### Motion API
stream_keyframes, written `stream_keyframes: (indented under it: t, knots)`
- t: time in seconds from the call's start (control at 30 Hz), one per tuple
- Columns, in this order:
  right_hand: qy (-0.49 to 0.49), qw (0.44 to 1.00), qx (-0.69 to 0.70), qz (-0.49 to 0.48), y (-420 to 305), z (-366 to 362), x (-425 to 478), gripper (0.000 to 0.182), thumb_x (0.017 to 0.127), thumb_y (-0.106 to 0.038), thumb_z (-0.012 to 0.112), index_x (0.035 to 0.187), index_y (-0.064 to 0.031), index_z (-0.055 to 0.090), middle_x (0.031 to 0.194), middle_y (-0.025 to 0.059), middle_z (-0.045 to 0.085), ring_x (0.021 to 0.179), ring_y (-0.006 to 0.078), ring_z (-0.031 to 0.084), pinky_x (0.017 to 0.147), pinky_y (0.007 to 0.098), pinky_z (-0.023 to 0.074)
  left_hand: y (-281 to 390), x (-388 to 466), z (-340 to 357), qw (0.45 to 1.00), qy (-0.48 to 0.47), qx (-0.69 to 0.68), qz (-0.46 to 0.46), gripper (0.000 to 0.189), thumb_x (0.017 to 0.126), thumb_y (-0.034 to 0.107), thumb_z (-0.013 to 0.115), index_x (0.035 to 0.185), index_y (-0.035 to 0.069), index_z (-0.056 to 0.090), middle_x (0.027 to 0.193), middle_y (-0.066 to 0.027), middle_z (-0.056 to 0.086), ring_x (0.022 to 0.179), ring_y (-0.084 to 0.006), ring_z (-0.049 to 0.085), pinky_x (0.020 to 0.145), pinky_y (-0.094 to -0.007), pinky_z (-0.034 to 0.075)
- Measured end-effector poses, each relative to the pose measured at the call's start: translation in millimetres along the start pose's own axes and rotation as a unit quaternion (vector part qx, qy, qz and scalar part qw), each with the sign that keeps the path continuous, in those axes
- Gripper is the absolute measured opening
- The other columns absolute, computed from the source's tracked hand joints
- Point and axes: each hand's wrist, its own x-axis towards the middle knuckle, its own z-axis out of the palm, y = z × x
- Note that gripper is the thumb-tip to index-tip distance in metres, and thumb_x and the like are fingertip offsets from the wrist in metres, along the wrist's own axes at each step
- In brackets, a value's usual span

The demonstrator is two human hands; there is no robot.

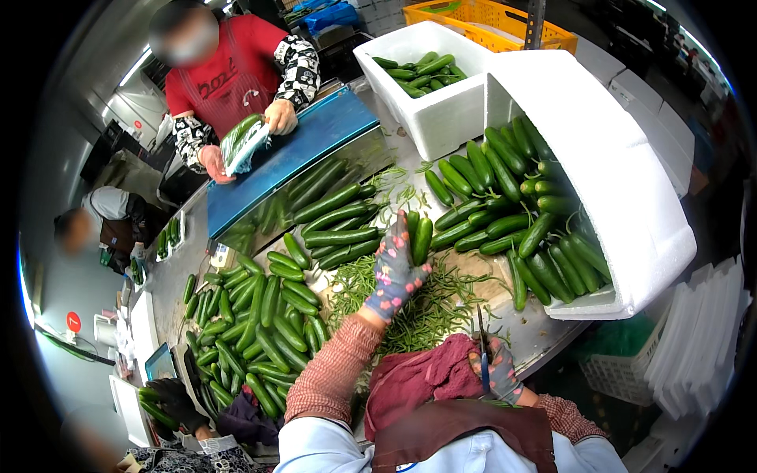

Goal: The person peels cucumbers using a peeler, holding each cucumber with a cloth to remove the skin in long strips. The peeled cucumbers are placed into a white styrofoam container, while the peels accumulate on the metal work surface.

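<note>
My left hand (393,275), in a grey glove with a floral print, reaches over the middle of the table. Two short cucumbers (421,241) are held between its fingers and thumb. Beneath it spreads a heap of thin cut green stems (437,301). My right hand (502,369), gloved alike, grips scissors (484,349) close to my apron, their dark blades pointing away from me. A maroon cloth (426,378) lies just left of that hand. Loose cucumbers (502,219) spill from a tipped white foam box (621,159) on the right.
Many cucumbers (260,319) are piled at left, with longer ones (343,236) by a blue-topped metal stand (290,156). Behind it a person holds a wrapped pack (242,142). Another foam box (449,115) stands upright. A black-gloved hand (177,402) works at lower left.
</note>
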Motion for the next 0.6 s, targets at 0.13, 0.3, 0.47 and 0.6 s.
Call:
stream_keyframes:
  t: [0.13,0.3,0.47,0.6]
  knots:
    - [-0.131,0.93,0.343,0.029,-3,-4,11,0.061,0.078,-0.05,0.046,0.099,0.0065,0.04,0.062,0.0072,0.044,0.047,0.0158,0.045,0.036,0.0277,0.041,29,-24,-15,0.999,0.004,-0.014,0.035,0.091,0.058,0.019,0.069,0.128,-0.006,0.017,0.118,-0.0248,0.037,0.106,-0.0369,0.042,0.09,-0.0379,0.036]
    - [0.008,0.986,0.129,-0.107,-44,32,36,0.071,0.079,-0.056,0.038,0.1,0.0121,0.038,0.063,0.0103,0.047,0.051,0.017,0.047,0.037,0.0308,0.0425,72,-62,-27,0.999,-0.023,0.029,0.029,0.083,0.058,0.021,0.068,0.126,-0.002,0.025,0.118,-0.0217,0.038,0.098,-0.0358,0.045,0.08,-0.0401,0.039]
    - [-0.34,0.721,0.6,0.061,-33,8,59,0.077,0.08,-0.059,0.031,0.118,0.0078,0.032,0.081,0.0114,0.052,0.069,0.0169,0.049,0.057,0.0369,0.047,85,-90,-14,0.984,-0.13,-0.119,-0.025,0.094,0.057,0.023,0.072,0.13,0.001,0.017,0.12,-0.024,0.035,0.106,-0.0354,0.042,0.087,-0.0391,0.037]
    - [-0.173,0.865,0.47,-0.021,-52,31,44,0.064,0.084,-0.047,0.036,0.121,0.0051,0.03,0.091,0.0147,0.052,0.068,0.0158,0.05,0.057,0.0341,0.0481,69,-100,-9,0.637,-0.123,-0.679,-0.345,0.07,0.075,0.028,0.062,0.126,-0.004,0.026,0.117,-0.015,0.046,0.104,-0.0222,0.047,0.09,-0.0298,0.038]
